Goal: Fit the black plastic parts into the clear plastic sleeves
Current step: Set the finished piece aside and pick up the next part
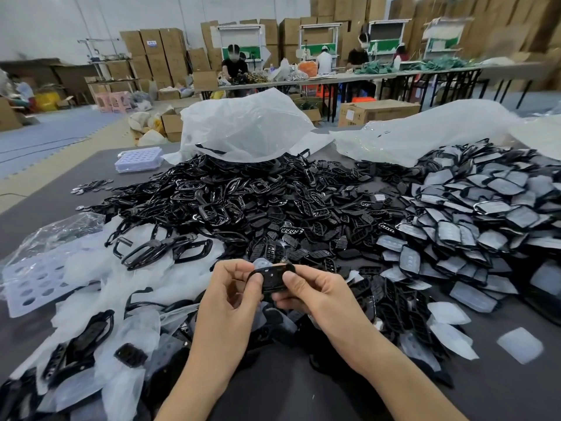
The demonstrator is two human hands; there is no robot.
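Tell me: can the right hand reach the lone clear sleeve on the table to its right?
Probably yes: the clear sleeve lies alone with nothing over it, but the right hand must first release the black part it holds with the left hand.

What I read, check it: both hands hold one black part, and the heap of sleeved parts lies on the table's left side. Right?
No. The head view shows the heap of sleeved parts on the right side of the table, not the left. The left hand and right hand do hold one black part.

Glossy black plastic frames heap on a matt grey table beside crinkled translucent plastic bags.
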